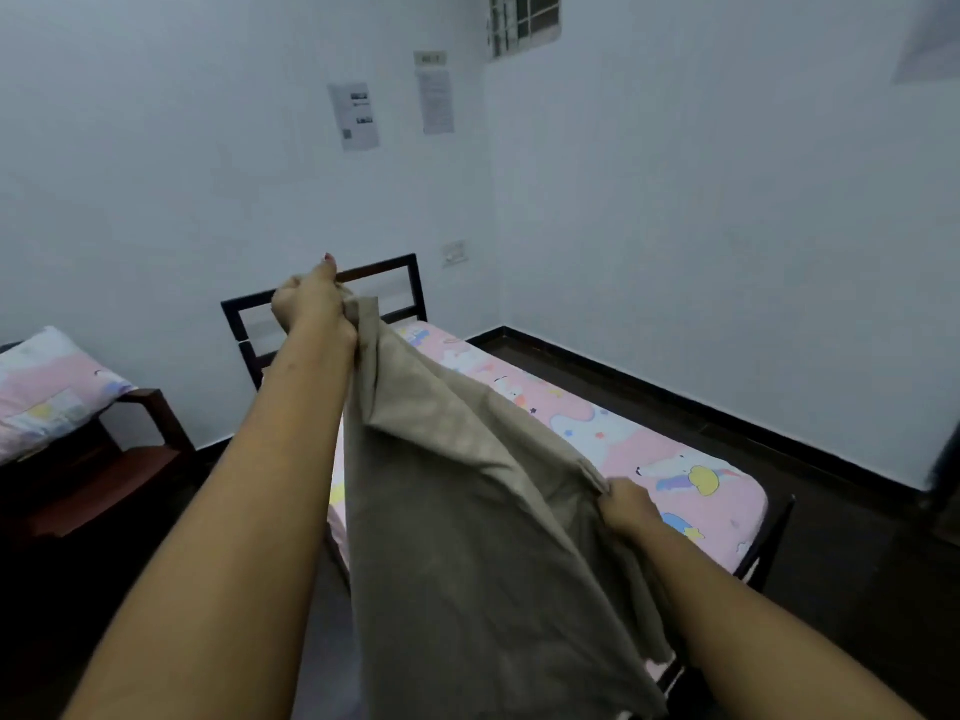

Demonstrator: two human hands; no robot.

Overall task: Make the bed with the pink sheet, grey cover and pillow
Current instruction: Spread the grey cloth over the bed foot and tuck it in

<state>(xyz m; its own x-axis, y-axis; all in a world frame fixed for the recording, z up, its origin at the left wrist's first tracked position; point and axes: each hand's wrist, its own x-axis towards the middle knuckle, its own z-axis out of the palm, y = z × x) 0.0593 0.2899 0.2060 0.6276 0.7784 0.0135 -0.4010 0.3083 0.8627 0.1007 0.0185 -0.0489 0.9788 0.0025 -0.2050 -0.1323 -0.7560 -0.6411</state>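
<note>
A pink cartoon-print sheet [623, 444] lies flat over the mattress of a dark metal-framed bed [405, 275]. The grey cover [467, 537] hangs in folds above the bed's near side. My left hand [311, 304] grips its top edge, raised high in front of the headboard. My right hand [626, 506] grips another edge lower down, over the sheet's right part. A pillow [47, 387] in matching pink print rests on a wooden chair at the left, away from the bed.
The wooden chair [156, 413] stands left of the bed. White walls meet in a corner behind the bed, with papers [356, 116] taped up and a switch plate [454, 252]. Dark floor [857, 511] runs along the bed's right side.
</note>
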